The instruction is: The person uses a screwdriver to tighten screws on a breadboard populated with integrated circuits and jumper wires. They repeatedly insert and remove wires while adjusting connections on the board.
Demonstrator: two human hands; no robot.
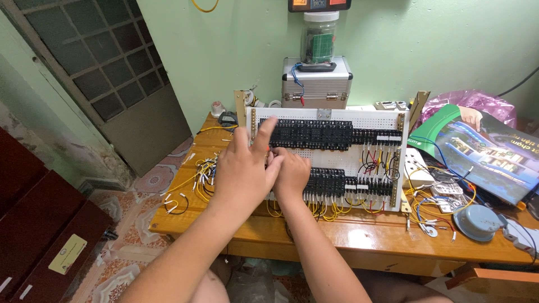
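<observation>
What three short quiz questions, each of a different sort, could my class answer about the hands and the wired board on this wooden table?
1. True or false: both hands touch the white board.
2. What stands on the metal case? A) jar B) cup C) lamp
3. What colour are most loose wires left of the board?

Key: 1. True: the left hand and right hand are at its black blocks. 2. A, a jar. 3. Yellow.

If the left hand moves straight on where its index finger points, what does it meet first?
Probably the upper row of black relay sockets on the white board; the left hand already looks almost on it, though depth is unclear.
</observation>
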